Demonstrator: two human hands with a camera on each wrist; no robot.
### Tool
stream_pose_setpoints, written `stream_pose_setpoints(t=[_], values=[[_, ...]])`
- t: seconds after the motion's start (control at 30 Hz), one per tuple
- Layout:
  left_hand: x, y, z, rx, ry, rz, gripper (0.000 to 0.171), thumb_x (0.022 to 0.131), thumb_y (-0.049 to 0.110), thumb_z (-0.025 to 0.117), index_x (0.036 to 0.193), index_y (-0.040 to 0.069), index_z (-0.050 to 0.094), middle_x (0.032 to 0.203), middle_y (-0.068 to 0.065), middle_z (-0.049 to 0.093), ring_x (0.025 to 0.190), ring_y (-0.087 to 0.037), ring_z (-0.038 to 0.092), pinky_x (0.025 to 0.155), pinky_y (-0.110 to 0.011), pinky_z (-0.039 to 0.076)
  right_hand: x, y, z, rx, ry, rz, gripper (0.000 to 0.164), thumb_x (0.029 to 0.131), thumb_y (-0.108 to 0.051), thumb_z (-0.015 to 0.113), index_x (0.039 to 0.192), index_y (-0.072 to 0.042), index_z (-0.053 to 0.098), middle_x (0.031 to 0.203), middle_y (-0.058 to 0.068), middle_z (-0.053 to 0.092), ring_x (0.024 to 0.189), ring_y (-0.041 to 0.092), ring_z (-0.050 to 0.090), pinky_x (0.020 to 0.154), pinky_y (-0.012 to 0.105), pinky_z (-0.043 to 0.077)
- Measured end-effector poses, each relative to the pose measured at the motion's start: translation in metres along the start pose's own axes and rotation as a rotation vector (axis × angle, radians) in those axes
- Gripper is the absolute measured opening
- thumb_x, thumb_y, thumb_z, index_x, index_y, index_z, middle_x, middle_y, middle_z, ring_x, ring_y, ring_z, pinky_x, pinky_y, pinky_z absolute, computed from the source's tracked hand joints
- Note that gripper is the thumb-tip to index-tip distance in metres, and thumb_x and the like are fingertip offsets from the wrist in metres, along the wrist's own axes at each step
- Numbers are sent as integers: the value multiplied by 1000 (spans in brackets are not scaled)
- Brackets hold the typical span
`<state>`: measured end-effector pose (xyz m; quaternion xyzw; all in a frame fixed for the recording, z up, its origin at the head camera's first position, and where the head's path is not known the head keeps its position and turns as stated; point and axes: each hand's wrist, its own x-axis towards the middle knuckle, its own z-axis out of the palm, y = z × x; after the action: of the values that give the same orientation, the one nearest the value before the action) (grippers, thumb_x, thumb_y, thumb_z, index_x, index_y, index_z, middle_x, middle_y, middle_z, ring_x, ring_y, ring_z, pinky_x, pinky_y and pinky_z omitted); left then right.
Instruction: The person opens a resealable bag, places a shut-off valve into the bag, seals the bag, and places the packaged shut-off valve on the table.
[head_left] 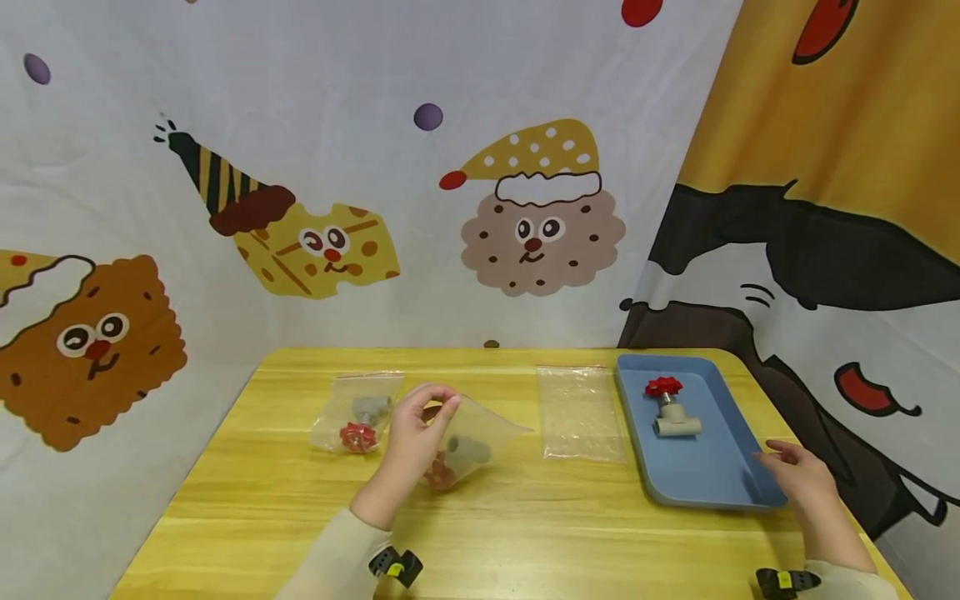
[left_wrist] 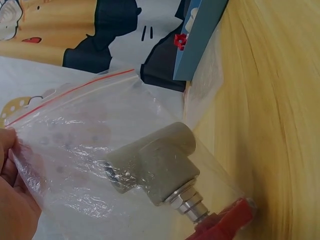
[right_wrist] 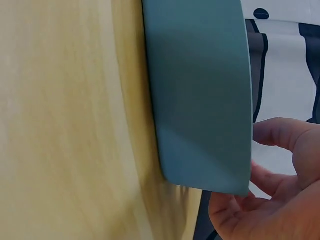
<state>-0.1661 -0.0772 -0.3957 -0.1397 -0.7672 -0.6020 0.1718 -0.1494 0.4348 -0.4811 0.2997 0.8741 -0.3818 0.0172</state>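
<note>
My left hand (head_left: 420, 425) pinches the edge of a clear zip bag (head_left: 487, 412) near its red seal strip. Inside this bag is a valve (left_wrist: 160, 165) with a grey T-shaped pipe body, a metal stem and a red handwheel, hanging low near the wooden table. My right hand (head_left: 806, 479) is at the near right corner of a blue tray (head_left: 630, 433), its fingers loosely bent and fingertips right at the rim. Another valve (head_left: 677, 427) with a red handwheel lies unbagged in the tray.
A second bagged valve (head_left: 358, 437) lies on the table (head_left: 525, 542) left of my left hand. A flat zip bag (head_left: 581, 412) with nothing in it lies beside the tray's left side. A cartoon-printed curtain (head_left: 420, 250) hangs behind the table.
</note>
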Motion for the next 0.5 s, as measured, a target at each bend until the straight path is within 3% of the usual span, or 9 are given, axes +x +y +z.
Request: stream_pose_setpoints(t=[0.2,0.23,0.27,0.33,0.5], values=[[6,-1,5,15,-11,-14,7,88,4,64,89,-2,67,90,-12,66,86,-14,61,79,-31,57,7,9,0,152,-115,-10,70,95,-39,50,145,5,26,148,35,16,133,52,21,99,64,31],[7,-1,5,16,-12,-18,7,88,5,64,89,-2,67,90,-12,66,86,-14,61,79,-31,57,7,10,0,178,-142,-11,73,95,-39,50,145,6,23,150,35,11,134,53,15,106,66,22],[8,-2,6,15,-12,-23,7,88,5,64,90,-2,67,90,-11,66,86,-15,61,79,-30,56,7,10,0,186,-145,-9,72,96,-38,49,146,6,22,150,34,10,135,53,14,106,66,20],[11,-3,8,16,-12,-27,8,88,5,64,90,-2,67,90,-11,66,86,-16,62,78,-29,56,6,10,1,181,-135,-22,65,97,-31,47,145,7,23,149,34,13,135,52,16,107,65,20],[21,-29,19,13,-12,-15,8,89,8,65,91,1,68,90,-11,66,85,-22,62,77,-33,57,5,9,6,127,-22,-28,50,97,-15,47,139,8,34,140,36,30,124,50,33,99,62,31]])
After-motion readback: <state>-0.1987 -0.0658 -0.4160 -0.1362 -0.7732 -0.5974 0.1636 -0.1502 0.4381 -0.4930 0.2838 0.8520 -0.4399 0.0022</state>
